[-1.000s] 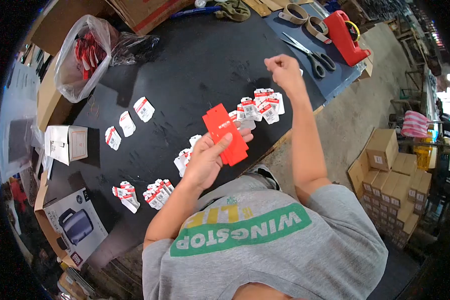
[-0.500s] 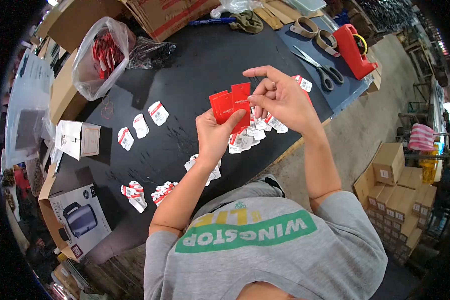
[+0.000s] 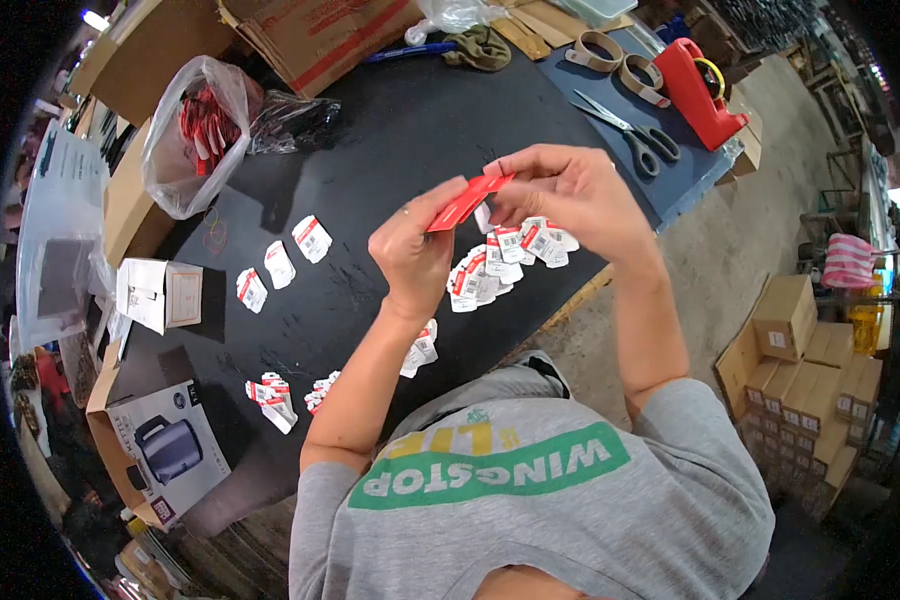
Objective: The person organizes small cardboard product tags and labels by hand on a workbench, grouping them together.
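Observation:
My left hand (image 3: pixel 417 247) grips a small stack of red tags (image 3: pixel 467 202), tilted so that it shows as a narrow band. At the stack's far right end, the fingers of my right hand (image 3: pixel 570 200) are bent and pinch its edge. A pale tag partly shows just below the right fingertips. White tags with red bands and barcodes lie in an overlapping pile (image 3: pixel 500 262) on the black table (image 3: pixel 370 130) under my hands. More white tags (image 3: pixel 422 350) are partly covered by my left forearm.
Small tag stacks (image 3: pixel 312 239) lie left of my hands, with further piles (image 3: pixel 272 402) nearer me. A plastic bag of red tags (image 3: pixel 205 130), a white box (image 3: pixel 160 295) and a kettle box (image 3: pixel 170 450) stand left. Scissors (image 3: pixel 635 135) and a red tape dispenser (image 3: pixel 698 95) are at right.
The red tags, fanned and facing me before, are now gathered and tipped nearly flat. My right hand has closed onto their right end, and my left hand has turned and shifted slightly left.

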Demonstrator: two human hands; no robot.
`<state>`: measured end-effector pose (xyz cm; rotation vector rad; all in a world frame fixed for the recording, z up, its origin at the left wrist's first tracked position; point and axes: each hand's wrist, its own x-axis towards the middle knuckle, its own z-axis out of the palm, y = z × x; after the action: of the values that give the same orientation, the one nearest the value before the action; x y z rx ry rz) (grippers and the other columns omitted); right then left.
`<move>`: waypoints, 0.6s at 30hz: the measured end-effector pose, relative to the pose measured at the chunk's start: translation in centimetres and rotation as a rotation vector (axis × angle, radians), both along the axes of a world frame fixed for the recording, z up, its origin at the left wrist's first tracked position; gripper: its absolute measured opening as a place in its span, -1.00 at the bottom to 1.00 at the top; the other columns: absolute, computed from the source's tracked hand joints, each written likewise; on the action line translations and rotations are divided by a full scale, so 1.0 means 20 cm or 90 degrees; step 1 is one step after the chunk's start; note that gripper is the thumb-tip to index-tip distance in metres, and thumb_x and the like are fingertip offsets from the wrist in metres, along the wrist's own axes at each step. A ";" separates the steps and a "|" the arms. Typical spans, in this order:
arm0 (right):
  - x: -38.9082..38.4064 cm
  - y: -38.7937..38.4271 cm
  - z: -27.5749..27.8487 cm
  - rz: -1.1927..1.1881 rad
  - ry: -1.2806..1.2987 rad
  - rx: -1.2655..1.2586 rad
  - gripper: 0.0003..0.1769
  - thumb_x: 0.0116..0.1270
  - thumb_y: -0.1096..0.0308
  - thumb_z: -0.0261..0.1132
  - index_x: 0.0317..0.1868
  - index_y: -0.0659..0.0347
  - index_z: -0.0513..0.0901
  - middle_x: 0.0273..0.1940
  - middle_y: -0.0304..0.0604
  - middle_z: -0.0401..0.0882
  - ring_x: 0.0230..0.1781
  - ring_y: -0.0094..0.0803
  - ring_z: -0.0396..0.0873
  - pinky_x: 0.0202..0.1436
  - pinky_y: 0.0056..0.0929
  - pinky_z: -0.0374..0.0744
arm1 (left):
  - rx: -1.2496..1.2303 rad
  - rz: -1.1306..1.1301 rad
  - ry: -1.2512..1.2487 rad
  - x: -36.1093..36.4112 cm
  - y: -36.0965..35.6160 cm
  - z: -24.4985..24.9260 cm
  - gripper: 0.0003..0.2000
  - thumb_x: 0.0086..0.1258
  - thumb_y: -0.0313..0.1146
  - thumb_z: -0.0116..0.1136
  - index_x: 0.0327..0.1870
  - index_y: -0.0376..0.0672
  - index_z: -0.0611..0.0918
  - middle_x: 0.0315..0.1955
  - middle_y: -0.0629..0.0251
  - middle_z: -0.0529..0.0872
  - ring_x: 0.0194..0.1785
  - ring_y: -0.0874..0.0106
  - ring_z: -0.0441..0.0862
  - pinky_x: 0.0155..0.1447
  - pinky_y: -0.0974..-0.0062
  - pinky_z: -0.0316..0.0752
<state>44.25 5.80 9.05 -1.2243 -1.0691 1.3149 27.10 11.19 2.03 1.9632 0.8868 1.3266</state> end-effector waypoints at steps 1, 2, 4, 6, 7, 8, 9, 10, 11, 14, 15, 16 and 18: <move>0.02 0.00 0.01 -0.007 0.018 -0.002 -0.77 0.31 0.42 0.26 -0.10 0.41 0.60 -0.36 -0.11 0.66 -0.38 -0.51 0.65 -0.28 -0.57 0.63 | 0.102 0.003 -0.004 0.03 0.03 0.01 -0.71 0.00 -0.69 0.23 -0.21 -0.20 0.69 -0.31 0.17 0.74 -0.32 0.34 0.71 -0.21 0.53 0.57; 0.05 0.00 0.03 -0.012 0.018 -0.004 -0.77 0.31 0.42 0.26 -0.10 0.41 0.60 -0.36 -0.11 0.66 -0.38 -0.51 0.65 -0.28 -0.57 0.63 | 0.202 0.006 -0.009 0.06 0.06 0.01 -0.68 -0.04 -0.69 0.22 -0.21 -0.19 0.68 -0.30 0.18 0.74 -0.29 0.29 0.72 -0.20 0.50 0.58; 0.13 -0.01 0.06 -0.065 0.017 -0.009 -0.76 0.27 0.34 0.32 -0.18 0.37 0.65 -0.40 -0.18 0.65 -0.46 -0.55 0.63 -0.38 -0.65 0.58 | 0.227 -0.015 -0.011 0.13 0.08 0.03 -0.68 -0.06 -0.69 0.22 -0.22 -0.17 0.68 -0.30 0.20 0.74 -0.28 0.27 0.72 -0.18 0.46 0.59; 0.24 0.00 0.04 -0.093 -0.093 0.026 -0.77 0.28 0.27 0.30 -0.20 0.26 0.69 -0.39 -0.31 0.65 -0.51 -0.69 0.56 -0.51 -0.72 0.46 | 0.178 -0.048 0.001 0.21 0.06 0.05 -0.70 -0.04 -0.69 0.20 -0.23 -0.18 0.68 -0.30 0.18 0.74 -0.28 0.26 0.71 -0.19 0.47 0.58; 0.30 0.01 0.02 -0.120 -0.132 0.078 -0.76 0.30 0.26 0.29 -0.20 0.28 0.68 -0.38 -0.30 0.65 -0.50 -0.66 0.56 -0.49 -0.70 0.47 | 0.106 -0.070 -0.029 0.27 0.04 0.05 -0.77 0.03 -0.67 0.21 -0.27 -0.22 0.68 -0.41 0.19 0.73 -0.35 0.37 0.71 -0.25 0.54 0.55; 0.37 0.03 -0.01 -0.145 -0.173 0.129 -0.75 0.31 0.26 0.27 -0.20 0.29 0.67 -0.37 -0.29 0.65 -0.50 -0.64 0.56 -0.47 -0.68 0.49 | 0.105 -0.073 -0.031 0.31 0.02 0.05 -0.77 0.03 -0.67 0.21 -0.27 -0.22 0.68 -0.41 0.19 0.73 -0.35 0.37 0.71 -0.25 0.54 0.55; 0.42 0.06 -0.03 -0.147 -0.174 0.128 -0.75 0.31 0.26 0.27 -0.20 0.29 0.67 -0.37 -0.29 0.65 -0.50 -0.64 0.56 -0.47 -0.68 0.49 | -0.045 -0.108 -0.021 0.36 -0.01 0.04 -0.81 0.07 -0.65 0.21 -0.28 -0.24 0.68 -0.47 0.20 0.71 -0.41 0.44 0.68 -0.30 0.57 0.51; 0.46 0.08 -0.04 -0.212 -0.188 0.133 -0.75 0.32 0.26 0.24 -0.20 0.31 0.64 -0.37 -0.25 0.65 -0.50 -0.58 0.58 -0.46 -0.64 0.51 | -0.196 -0.142 -0.009 0.41 -0.05 0.03 -0.86 0.12 -0.62 0.21 -0.28 -0.27 0.68 -0.54 0.22 0.70 -0.46 0.52 0.65 -0.35 0.60 0.48; 0.51 0.11 -0.06 -0.277 -0.201 0.138 -0.75 0.34 0.27 0.22 -0.21 0.33 0.61 -0.38 -0.20 0.64 -0.49 -0.53 0.60 -0.45 -0.61 0.54 | -0.304 -0.171 -0.125 0.48 -0.09 0.01 -0.91 0.17 -0.55 0.24 -0.30 -0.29 0.68 -0.61 0.26 0.67 -0.52 0.63 0.58 -0.41 0.61 0.42; 0.66 0.17 -0.14 -0.266 -0.192 0.006 -0.75 0.36 0.25 0.20 -0.21 0.32 0.57 -0.40 -0.16 0.60 -0.43 -0.48 0.63 -0.40 -0.63 0.55 | -0.452 -0.188 -0.008 0.59 -0.17 -0.13 -0.88 0.09 -0.52 0.34 -0.35 -0.30 0.68 -0.53 0.28 0.72 -0.53 0.58 0.59 -0.42 0.56 0.45; 0.70 0.19 -0.18 -0.271 -0.224 -0.010 -0.74 0.36 0.25 0.20 -0.21 0.34 0.55 -0.43 -0.12 0.60 -0.49 -0.44 0.63 -0.45 -0.56 0.58 | -0.453 -0.189 -0.008 0.63 -0.20 -0.18 -0.88 0.09 -0.52 0.34 -0.35 -0.30 0.68 -0.53 0.28 0.72 -0.53 0.58 0.59 -0.42 0.56 0.45; 0.74 0.22 -0.23 -0.271 -0.224 -0.010 -0.74 0.36 0.25 0.20 -0.21 0.34 0.55 -0.43 -0.12 0.60 -0.49 -0.44 0.63 -0.45 -0.56 0.58 | -0.556 -0.220 -0.049 0.66 -0.23 -0.21 -0.85 0.12 -0.50 0.35 -0.30 -0.28 0.66 -0.44 0.27 0.73 -0.47 0.57 0.62 -0.37 0.56 0.50; 0.78 0.28 -0.32 -0.250 -0.244 -0.093 -0.74 0.33 0.26 0.20 -0.22 0.34 0.55 -0.43 -0.13 0.59 -0.55 -0.43 0.63 -0.50 -0.55 0.58 | -0.660 -0.246 -0.090 0.70 -0.28 -0.23 -0.82 0.14 -0.49 0.35 -0.25 -0.27 0.65 -0.36 0.25 0.74 -0.41 0.55 0.65 -0.32 0.57 0.55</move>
<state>59.94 11.33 2.66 -1.7457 -0.9377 0.8857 41.07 5.59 -2.50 1.1158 0.8214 0.5594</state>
